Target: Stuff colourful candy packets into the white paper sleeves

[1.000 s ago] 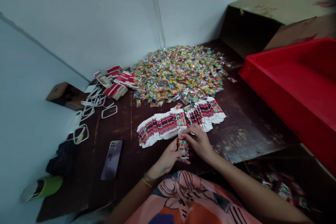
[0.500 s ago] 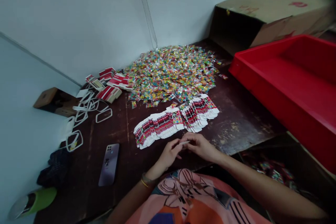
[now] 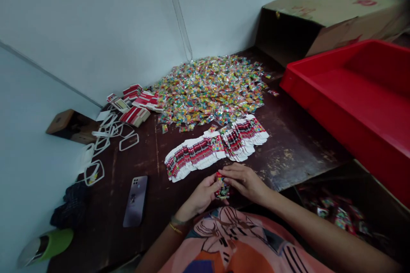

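1. The left hand (image 3: 202,194) is gripping a small printed carton (image 3: 222,188) between thumb and fingers, at the bench's (image 3: 288,158) near edge.
2. The right hand (image 3: 246,182) is curling its fingers narrowly over the carton's top end and touching it; whether it is also gripping cannot be told. The fingers are hiding any contents.
3. Below the near edge, toward the right, a dark open container (image 3: 339,179) is holding loose printed packs (image 3: 342,217).
4. A red tray (image 3: 323,115) is occupying the bench's right side, showing its red floor and raised walls.
5. At the far right corner, a cardboard box (image 3: 339,4) is facing its open mouth leftward; shadow is concealing the interior.
6. Overlapping flat cartons (image 3: 198,153) are lying in a row between the hands and a heap of clear sachets (image 3: 214,89), which is spreading toward the far edge.
7. Red-and-white stacks (image 3: 136,115), white loops (image 3: 129,141) and a brown box (image 3: 59,123) are crowding the far left corner.
8. A phone (image 3: 135,202), dark cloth (image 3: 68,211) and green cup (image 3: 59,243) are lining the left side.
9. The cardboard box is bearing red markings, too blurred to read; the carton is showing multicoloured print, too small to read.
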Available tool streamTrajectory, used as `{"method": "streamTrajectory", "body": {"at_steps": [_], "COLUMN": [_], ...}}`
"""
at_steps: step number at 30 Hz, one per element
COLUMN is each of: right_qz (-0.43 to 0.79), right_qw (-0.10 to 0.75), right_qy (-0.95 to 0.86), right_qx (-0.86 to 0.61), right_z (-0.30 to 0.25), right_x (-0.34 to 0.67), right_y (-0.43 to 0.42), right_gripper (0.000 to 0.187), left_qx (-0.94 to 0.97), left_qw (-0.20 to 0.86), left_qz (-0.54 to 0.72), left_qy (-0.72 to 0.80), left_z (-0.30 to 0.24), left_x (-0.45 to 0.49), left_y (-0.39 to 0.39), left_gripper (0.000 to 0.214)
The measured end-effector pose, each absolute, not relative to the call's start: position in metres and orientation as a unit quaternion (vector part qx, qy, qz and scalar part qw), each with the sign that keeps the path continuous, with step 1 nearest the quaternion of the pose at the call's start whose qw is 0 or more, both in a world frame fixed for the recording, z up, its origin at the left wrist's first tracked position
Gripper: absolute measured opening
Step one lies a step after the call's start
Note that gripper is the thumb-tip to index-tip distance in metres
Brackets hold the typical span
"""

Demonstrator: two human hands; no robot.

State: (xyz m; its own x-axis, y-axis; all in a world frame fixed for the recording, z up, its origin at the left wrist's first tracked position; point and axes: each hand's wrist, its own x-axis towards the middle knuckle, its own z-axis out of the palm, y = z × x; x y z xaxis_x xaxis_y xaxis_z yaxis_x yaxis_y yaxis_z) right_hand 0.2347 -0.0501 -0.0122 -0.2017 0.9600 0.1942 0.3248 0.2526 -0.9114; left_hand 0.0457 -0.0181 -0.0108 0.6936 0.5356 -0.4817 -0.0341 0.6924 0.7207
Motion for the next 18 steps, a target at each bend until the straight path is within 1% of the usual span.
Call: {"method": "streamTrajectory", "body": {"at_steps": [1,3,5,7,9,11,13,14,16,18], "right_qz": [0.398,0.449,0.497,0.540,0.537,0.457,0.324,0.286,0.242,0.225], "right_qw": [0.416,0.392,0.330,0.247,0.187,0.191,0.242,0.259,0.280,0.291], "right_qy": [-0.658,-0.625,-0.609,-0.603,-0.606,-0.626,-0.653,-0.656,-0.661,-0.666], "right_qx": [-0.485,-0.503,-0.523,-0.533,-0.556,-0.602,-0.640,-0.648,-0.654,-0.649], "right_z": [-0.011,-0.002,0.014,0.026,0.027,0.015,-0.007,-0.018,-0.037,-0.049], "right_x": [0.242,0.272,0.316,0.362,0.395,0.411,0.417,0.418,0.421,0.427], "right_y": [-0.055,-0.066,-0.080,-0.094,-0.097,-0.082,-0.050,-0.031,0.003,0.024], "right_gripper": [0.030,0.028,0.027,0.026,0.028,0.031,0.036,0.041,0.046,0.037], "left_qx": [0.354,0.371,0.415,0.455,0.460,0.450,0.441,0.439,0.436,0.436], "left_qw": [0.858,0.869,0.854,0.823,0.806,0.803,0.804,0.806,0.812,0.816], "left_qz": [0.151,0.111,0.082,0.084,0.098,0.110,0.115,0.112,0.101,0.090], "left_qy": [0.340,0.309,0.304,0.331,0.360,0.376,0.383,0.382,0.373,0.368], "left_z": [-0.010,-0.008,-0.007,-0.008,-0.011,-0.014,-0.016,-0.016,-0.019,-0.024], "left_x": [0.047,0.049,0.048,0.045,0.045,0.048,0.054,0.056,0.058,0.055], "left_y": [-0.019,-0.017,-0.013,-0.007,-0.003,-0.001,-0.003,-0.004,-0.008,-0.010], "left_gripper": [0.048,0.052,0.055,0.054,0.051,0.049,0.048,0.049,0.052,0.054]}}
